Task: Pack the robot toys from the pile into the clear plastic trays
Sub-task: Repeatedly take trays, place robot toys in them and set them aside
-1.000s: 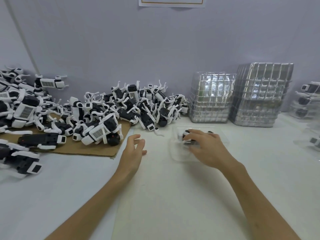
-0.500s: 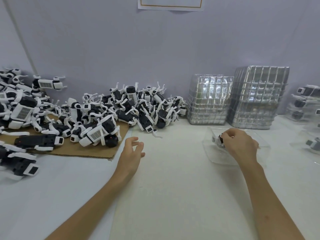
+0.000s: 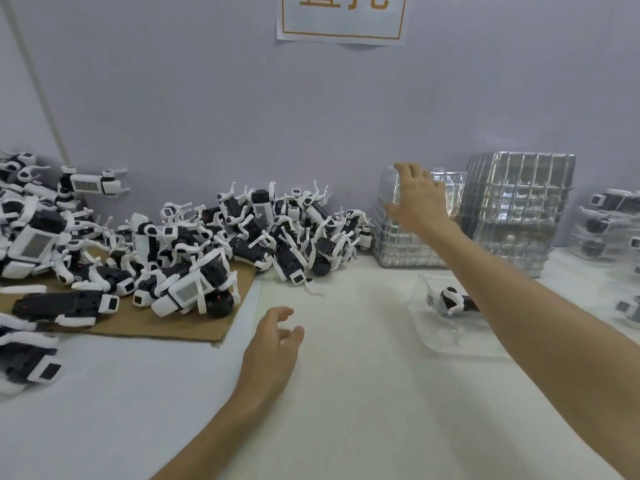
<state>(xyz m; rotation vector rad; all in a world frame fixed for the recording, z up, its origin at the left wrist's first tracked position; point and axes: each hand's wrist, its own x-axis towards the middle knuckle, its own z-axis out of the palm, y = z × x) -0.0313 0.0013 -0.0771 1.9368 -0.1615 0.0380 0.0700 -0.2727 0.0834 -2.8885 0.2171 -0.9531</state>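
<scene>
Toy pile (image 3: pixel 207 244) lies on cardboard (image 3: pixel 194 320), left to centre. Left hand (image 3: pixel 273 344) is low over the table (image 3: pixel 346 393), fingers loosely curled, empty. Right hand (image 3: pixel 417 199) has fingers spread at the top of the tray stack (image 3: pixel 398 244), maybe touching it. One toy (image 3: pixel 450 297) lies in a tray (image 3: pixel 450 341) under the right forearm.

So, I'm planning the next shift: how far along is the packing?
Early. Done: one robot toy lies in a clear tray on the table, and a few filled trays sit at the far right. In hand: the right hand, fingers spread, is at the top of the nearer stack of empty trays; the left hand hovers empty. Left: the large pile of toys on and around the cardboard.
</scene>
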